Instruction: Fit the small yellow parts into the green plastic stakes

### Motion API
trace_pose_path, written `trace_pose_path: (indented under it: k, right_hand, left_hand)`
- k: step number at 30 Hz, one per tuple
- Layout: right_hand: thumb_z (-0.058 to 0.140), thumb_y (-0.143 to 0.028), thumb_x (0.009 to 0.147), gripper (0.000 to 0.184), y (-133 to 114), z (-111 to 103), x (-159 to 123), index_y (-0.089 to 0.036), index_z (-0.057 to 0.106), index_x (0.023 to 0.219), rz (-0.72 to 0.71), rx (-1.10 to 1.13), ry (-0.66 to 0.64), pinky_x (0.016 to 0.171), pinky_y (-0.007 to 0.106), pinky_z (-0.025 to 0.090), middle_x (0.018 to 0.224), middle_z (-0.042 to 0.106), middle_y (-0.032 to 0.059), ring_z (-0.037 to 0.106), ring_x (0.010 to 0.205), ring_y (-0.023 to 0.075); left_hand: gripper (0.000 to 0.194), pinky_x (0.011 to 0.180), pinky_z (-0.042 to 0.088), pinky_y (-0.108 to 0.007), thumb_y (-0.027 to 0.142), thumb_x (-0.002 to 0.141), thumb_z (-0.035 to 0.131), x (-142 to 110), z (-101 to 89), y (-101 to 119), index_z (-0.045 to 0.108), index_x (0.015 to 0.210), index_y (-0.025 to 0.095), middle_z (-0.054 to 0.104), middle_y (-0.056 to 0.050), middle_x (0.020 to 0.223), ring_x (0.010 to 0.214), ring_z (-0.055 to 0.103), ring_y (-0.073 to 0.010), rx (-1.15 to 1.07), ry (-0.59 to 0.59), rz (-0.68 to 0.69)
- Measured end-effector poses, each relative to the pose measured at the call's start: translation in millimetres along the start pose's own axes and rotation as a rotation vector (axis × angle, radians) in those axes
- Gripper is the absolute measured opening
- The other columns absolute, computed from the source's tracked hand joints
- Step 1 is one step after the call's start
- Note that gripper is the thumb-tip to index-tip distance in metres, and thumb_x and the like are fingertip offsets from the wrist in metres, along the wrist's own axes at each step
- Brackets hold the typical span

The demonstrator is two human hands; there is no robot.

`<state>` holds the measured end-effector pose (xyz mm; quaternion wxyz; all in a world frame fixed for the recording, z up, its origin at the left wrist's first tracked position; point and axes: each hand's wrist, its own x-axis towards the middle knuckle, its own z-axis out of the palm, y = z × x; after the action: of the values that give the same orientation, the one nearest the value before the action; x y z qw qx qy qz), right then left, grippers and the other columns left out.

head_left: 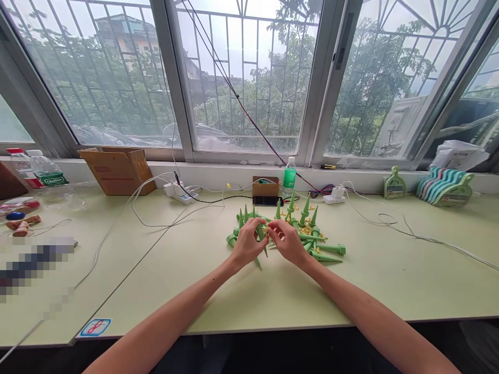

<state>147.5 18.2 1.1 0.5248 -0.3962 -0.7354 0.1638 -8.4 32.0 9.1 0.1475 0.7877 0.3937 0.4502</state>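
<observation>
My left hand point(248, 240) is closed around a green plastic watering spike point(261, 232), its pointed end slanting downward. Close against it, my right hand point(287, 241) pinches a small yellow piece point(265, 229) at the spike; the fingers partly cover it. Around both hands lies a pile of similar green spikes. Some stand point up, like one spike point(305, 210) behind my right hand, and others lie flat, like the spike point(329, 249) to the right. Small yellow pieces point(322, 239) are scattered among them.
Behind the pile are a phone point(267, 201), a small cardboard box point(266, 188) and a green-labelled bottle point(289, 175). White cables point(136, 208) cross the table point(163, 291). A larger carton point(117, 171) stands left; dustpan-like items point(444, 187) stand right.
</observation>
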Motion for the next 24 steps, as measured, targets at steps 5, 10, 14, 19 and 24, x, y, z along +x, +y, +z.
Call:
trace_pose_path:
  k: [5,10,14,19,24]
  right_hand:
    - [0.049,-0.031,0.092,0.018,2.2,0.0,-0.4,-0.018,0.061,0.093,-0.003,-0.011,-0.021,0.056,0.025,0.046,0.085,0.062,0.0060,0.056,0.067,0.0145]
    - [0.049,-0.032,0.093,0.019,3.6,0.3,-0.9,-0.017,0.060,0.092,0.008,-0.010,-0.029,0.056,0.025,0.046,0.085,0.062,0.0062,0.055,0.067,0.0145]
    - [0.048,-0.034,0.093,0.020,4.6,0.2,-0.5,-0.018,0.060,0.090,0.002,-0.028,-0.031,0.057,0.024,0.045,0.082,0.062,0.0055,0.055,0.067,0.0147]
    - [0.048,-0.036,0.093,0.024,4.9,0.0,0.1,-0.017,0.059,0.084,0.004,-0.079,-0.028,0.056,0.024,0.041,0.073,0.059,0.0030,0.051,0.061,0.0132]
    - [0.044,-0.041,0.095,0.034,6.0,-0.4,1.0,-0.017,0.056,0.073,0.004,-0.136,-0.019,0.052,0.024,0.033,0.062,0.051,-0.0007,0.043,0.055,0.0116]
  left_hand:
    - [0.025,0.053,0.039,-0.023,0.018,0.075,0.058,-0.7,-0.9,1.6,0.057,0.099,0.020,0.056,0.000,0.090,0.052,0.041,-0.0062,0.025,-0.006,0.000]
    - [0.026,0.055,0.040,-0.024,0.017,0.074,0.058,-1.0,-0.9,2.8,0.056,0.099,0.020,0.056,-0.001,0.090,0.053,0.043,-0.0069,0.034,-0.009,-0.003]
    - [0.025,0.056,0.040,-0.023,0.017,0.075,0.057,-1.5,-0.6,3.2,0.056,0.100,0.021,0.055,-0.001,0.090,0.055,0.045,-0.0075,0.040,-0.010,0.004]
    - [0.027,0.056,0.040,-0.023,0.017,0.075,0.056,-2.6,-0.2,2.8,0.055,0.101,0.021,0.054,-0.001,0.092,0.054,0.043,-0.0075,0.046,-0.023,0.021]
    - [0.027,0.057,0.042,-0.024,0.016,0.074,0.057,-3.8,-0.4,4.0,0.055,0.101,0.022,0.054,-0.001,0.093,0.055,0.046,-0.0082,0.069,-0.028,0.028]
